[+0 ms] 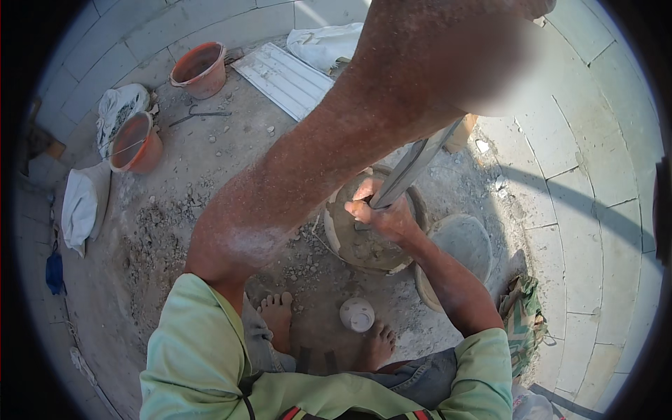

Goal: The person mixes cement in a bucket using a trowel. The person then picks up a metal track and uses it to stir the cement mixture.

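Note:
My right hand (391, 218) is closed around the lower part of a long grey metal profile (415, 170), which slants up to the right and passes behind my left forearm. Beneath that hand stands a round bucket (336, 239) with grey-brown wet material in it. My left arm reaches across the view to the upper right. Only a bit of my left hand (541, 8) shows at the top edge, and what it holds cannot be seen. A blurred patch covers the area beside the left forearm.
Two orange buckets (199, 73) stand at the upper left, near white sacks (86, 202). A ribbed white panel (286, 79) lies on the rubble-strewn floor. By my bare feet is a small white container (357, 315). A dusty round basin (462, 247) sits beside the block wall (583, 252).

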A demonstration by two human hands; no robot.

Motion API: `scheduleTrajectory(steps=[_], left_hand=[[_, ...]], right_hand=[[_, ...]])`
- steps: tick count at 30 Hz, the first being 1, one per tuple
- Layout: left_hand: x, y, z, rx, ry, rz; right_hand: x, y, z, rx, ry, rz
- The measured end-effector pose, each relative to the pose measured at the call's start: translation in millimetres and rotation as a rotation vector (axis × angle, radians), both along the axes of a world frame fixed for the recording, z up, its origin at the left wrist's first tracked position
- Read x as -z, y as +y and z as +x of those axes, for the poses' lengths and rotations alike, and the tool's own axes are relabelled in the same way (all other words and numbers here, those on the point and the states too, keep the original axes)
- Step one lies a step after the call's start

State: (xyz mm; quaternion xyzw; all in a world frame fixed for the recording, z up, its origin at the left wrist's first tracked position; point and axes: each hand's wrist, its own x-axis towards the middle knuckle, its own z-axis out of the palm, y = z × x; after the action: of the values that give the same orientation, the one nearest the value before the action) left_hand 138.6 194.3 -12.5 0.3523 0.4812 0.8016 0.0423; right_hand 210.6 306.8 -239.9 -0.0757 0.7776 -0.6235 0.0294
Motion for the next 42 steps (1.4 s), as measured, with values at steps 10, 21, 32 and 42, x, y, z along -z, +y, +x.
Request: scheduleTrajectory(steps=[10, 21, 32, 42], left_hand=[[12.9, 0.9, -11.3, 0.156, -0.087, -0.029], [-12.1, -4.0, 6.5, -0.120, 0.020, -0.182], [11.9, -0.2, -1.7, -0.635, 0.600, -0.278], [25.1, 19.6, -20.9, -0.274, 0.353, -0.165]], right_hand=[[17.1, 39.6, -27.9, 0.132, 0.030, 0.115], [-4.6, 15.3, 14.0, 0.068, -0.107, 0.102], [8.0, 4.9, -32.1, 0.074, 0.045, -0.013], [0.1, 43.2, 3.6, 0.092, -0.192, 0.230]])
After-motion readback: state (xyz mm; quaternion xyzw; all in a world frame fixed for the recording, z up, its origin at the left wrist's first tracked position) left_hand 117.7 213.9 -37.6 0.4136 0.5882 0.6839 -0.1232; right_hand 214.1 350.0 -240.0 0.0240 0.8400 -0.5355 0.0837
